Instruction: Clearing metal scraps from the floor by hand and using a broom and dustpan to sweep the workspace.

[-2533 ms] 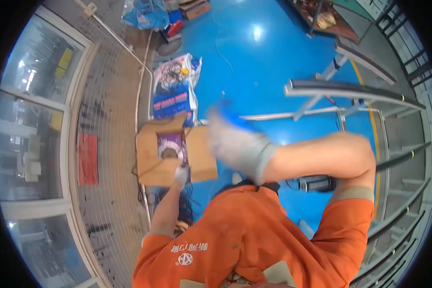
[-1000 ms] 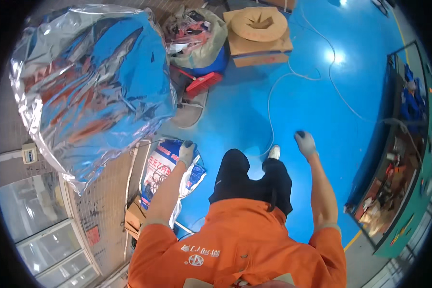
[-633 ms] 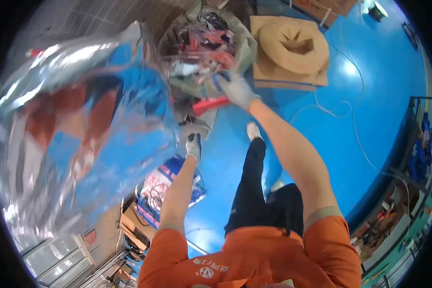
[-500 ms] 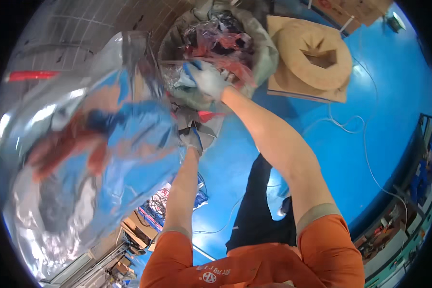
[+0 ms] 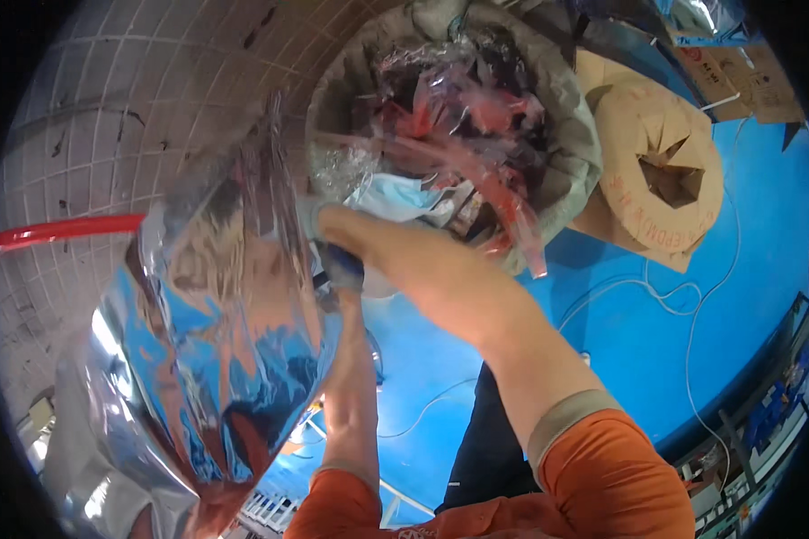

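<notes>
A large sheet of shiny silver film (image 5: pixel 216 332), creased and mirror-like, fills the left of the view. At its right edge is my gloved left hand (image 5: pixel 340 268), with a dark bluish patch on the glove; its fingers are hidden. My right arm reaches across above it. Only a pale, blurred part of my right hand (image 5: pixel 313 220) shows next to the film's upper folds, its fingers out of sight. Just beyond both hands stands a bin lined with a grey-green bag (image 5: pixel 571 135). Inside lie crumpled clear and red plastic scraps (image 5: pixel 458 108) and a light-blue face mask (image 5: pixel 395 196).
Right of the bin is a cardboard piece with a round top and a torn hole (image 5: pixel 625 171). A white cable (image 5: pixel 692 359) runs over the blue floor (image 5: pixel 422 350). A red tube or strip (image 5: pixel 67 232) lies at the left on grey tiles (image 5: pixel 135 72).
My right hand has left the bin's contents and moved left to the film's edge. The film now stands more upright beside the bin. The view has shifted, so the bin looks larger.
</notes>
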`<state>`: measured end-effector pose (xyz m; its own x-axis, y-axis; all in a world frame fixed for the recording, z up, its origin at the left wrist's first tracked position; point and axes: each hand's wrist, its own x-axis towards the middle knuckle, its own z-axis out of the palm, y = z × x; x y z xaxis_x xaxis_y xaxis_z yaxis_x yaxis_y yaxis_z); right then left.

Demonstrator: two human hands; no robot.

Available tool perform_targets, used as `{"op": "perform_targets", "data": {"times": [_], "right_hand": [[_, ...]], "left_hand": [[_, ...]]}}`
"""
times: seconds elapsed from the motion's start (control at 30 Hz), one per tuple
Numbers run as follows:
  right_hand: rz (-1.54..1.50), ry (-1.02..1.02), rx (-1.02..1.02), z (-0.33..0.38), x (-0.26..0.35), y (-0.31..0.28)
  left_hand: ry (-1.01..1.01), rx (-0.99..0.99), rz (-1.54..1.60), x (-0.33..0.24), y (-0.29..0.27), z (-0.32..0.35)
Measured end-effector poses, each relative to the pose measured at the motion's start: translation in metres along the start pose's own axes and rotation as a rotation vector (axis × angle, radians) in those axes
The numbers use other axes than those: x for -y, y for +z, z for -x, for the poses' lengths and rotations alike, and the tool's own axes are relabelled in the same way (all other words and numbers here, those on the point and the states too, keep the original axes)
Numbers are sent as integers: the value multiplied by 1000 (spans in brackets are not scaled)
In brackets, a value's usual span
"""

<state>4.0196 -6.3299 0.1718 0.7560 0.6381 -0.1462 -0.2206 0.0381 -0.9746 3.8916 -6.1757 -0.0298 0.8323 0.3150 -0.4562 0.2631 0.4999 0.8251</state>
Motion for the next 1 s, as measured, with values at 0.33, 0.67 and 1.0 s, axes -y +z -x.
{"op": "perform_targets", "data": {"times": [0.33,0.67,1.0], "right_hand": [[-52,239,-206,68,3,-7],[-30,-302,-315,155,-61,-1],[-423,423,-359,395,38,9]], "left_hand": [[50,-223,-149,12,36,27],[137,-665,-341,70,43,247],[80,-555,-1184,44,-53,486]]}}
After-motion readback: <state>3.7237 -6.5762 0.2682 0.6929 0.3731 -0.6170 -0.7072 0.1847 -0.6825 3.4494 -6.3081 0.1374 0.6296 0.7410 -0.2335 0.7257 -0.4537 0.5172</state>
